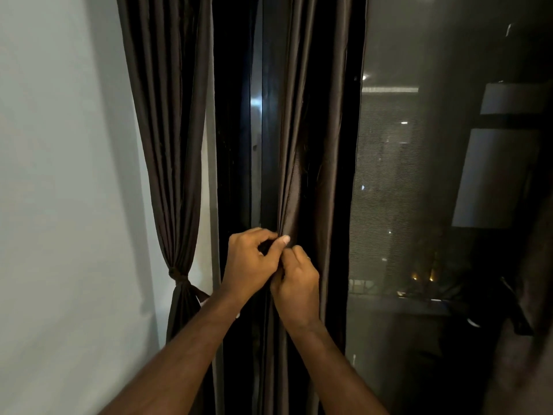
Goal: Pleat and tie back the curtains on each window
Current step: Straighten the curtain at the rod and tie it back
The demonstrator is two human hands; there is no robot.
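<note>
A dark brown curtain (311,130) hangs in the middle, in front of the black window frame. Its folds are gathered to a narrow point at hand height. My left hand (250,259) pinches the gathered folds between thumb and fingers. My right hand (297,284) sits just below and to the right, fingers curled on the same bunch of fabric. A second brown curtain (170,130) hangs at the left, cinched by a knotted tie-back (176,274) at its waist.
A pale wall (59,175) fills the left. The black window frame (236,145) stands between the two curtains. At the right the dark window pane (419,190) shows a mesh screen, night lights and room reflections.
</note>
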